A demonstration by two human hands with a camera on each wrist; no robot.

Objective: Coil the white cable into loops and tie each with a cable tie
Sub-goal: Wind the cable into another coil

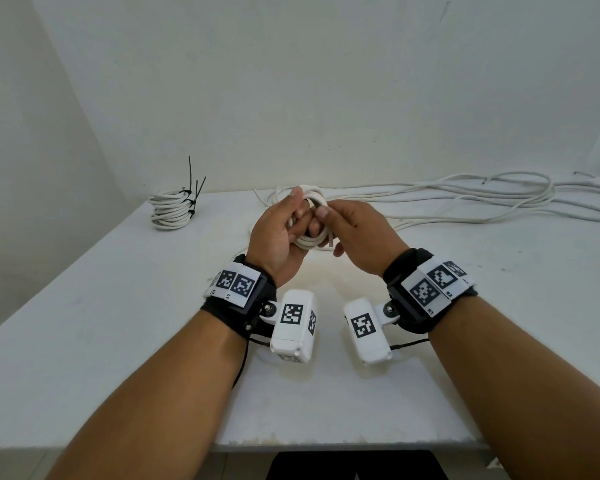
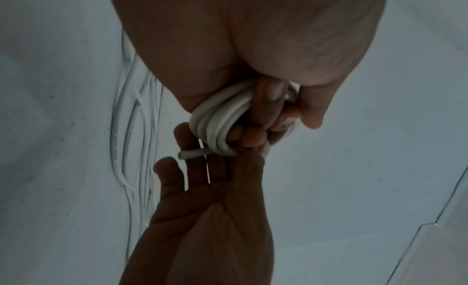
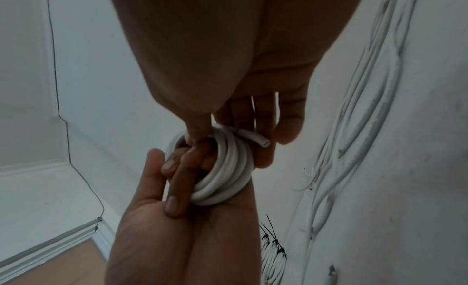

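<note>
Small white cable coil [image 1: 310, 216] is held above the table [image 1: 118, 306] btwn both hands: left hand [image 1: 278, 233] curled thru its centre, right hand [image 1: 357, 233] pinching the rim. Turns should be kept stacked & cut end [image 3: 255, 139] tucked before a tie is fetched.

The white cable [image 3: 222, 181] has a smooth, faintly glossy plastic jacket; the table [image 1: 118, 341] looks matt white — scuffed in spots. Black cable ties [image 1: 191, 188] — thin plastic.
</note>
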